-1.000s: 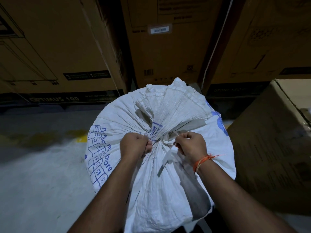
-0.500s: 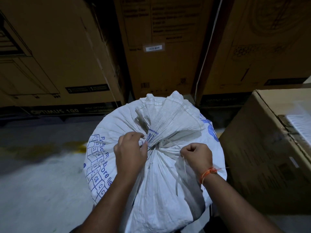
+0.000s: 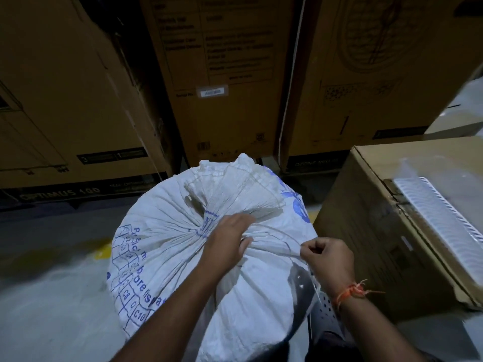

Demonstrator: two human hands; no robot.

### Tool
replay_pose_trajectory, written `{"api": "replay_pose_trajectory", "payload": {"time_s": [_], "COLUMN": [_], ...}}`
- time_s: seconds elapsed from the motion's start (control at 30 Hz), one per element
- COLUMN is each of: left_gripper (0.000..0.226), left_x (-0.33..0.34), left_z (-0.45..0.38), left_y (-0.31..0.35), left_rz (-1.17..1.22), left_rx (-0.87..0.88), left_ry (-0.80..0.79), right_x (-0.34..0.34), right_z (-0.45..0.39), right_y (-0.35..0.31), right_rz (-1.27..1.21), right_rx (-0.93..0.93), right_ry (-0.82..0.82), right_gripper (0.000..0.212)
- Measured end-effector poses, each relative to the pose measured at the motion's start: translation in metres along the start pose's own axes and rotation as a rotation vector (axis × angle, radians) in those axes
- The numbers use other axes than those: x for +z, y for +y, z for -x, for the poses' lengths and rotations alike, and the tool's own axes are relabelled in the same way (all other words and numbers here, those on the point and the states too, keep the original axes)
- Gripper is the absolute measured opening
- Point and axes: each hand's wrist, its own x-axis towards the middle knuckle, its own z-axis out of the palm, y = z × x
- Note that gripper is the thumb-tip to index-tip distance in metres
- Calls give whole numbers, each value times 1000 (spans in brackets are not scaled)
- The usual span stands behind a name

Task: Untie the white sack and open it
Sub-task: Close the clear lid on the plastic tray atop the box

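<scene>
A full white woven sack (image 3: pixel 167 246) with blue print stands on the floor in front of me, its neck gathered and its top flap (image 3: pixel 235 189) fanned out behind. My left hand (image 3: pixel 227 239) presses on the gathered neck, fingers spread over the knot area. My right hand (image 3: pixel 326 257) is pulled out to the right, pinching a thin white tie string (image 3: pixel 282 235) that runs taut from the neck to its fingers. An orange thread band circles my right wrist. The knot itself is hidden under my left hand.
Tall brown cardboard cartons (image 3: pixel 222 74) line the back, close behind the sack. A lower carton (image 3: pixel 379 244) stands just right of my right hand, with a white ribbed item (image 3: pixel 444 212) on top. Grey concrete floor (image 3: pixel 47 296) with a yellow mark lies to the left.
My right hand has drawn the string out to the right, away from the neck. My left hand shifted right onto the gathered neck. The view tilted lower.
</scene>
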Motion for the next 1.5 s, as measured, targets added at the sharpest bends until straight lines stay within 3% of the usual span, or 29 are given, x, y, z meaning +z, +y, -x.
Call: {"api": "replay_pose_trajectory", "payload": {"time_s": [0.13,0.27,0.33,0.43,0.57,0.93,1.13,1.5], "left_gripper": [53,14,13,10,18,11,22,35], "left_x": [10,15,12,-6,-40,-67,-46,25], "left_z": [-29,-44,-47,-51,-65,-105,-141,-202], "left_y": [5,16,22,38,71,233,303,342], "left_rz": [-132,-230,-197,-34,142,738,979,668], "left_rx": [-2,-70,-92,-177,-208,-316,-350,-328], "left_ry": [-126,-231,-186,-148,-310,-462,-365,-177], "right_x": [-22,-35,-43,-56,-84,-227,-286,-310], "right_z": [2,1,0,0,7,26,6,-67], "right_y": [12,18,19,18,12,0,5,17], "right_rz": [-2,-19,-43,-129,-206,-113,-143,-21], "right_rx": [-13,-1,13,27,23,-50,-28,43], "right_ry": [34,50,66,118,163,295,361,316], "right_gripper": [14,15,14,12,11,7,9,14]}}
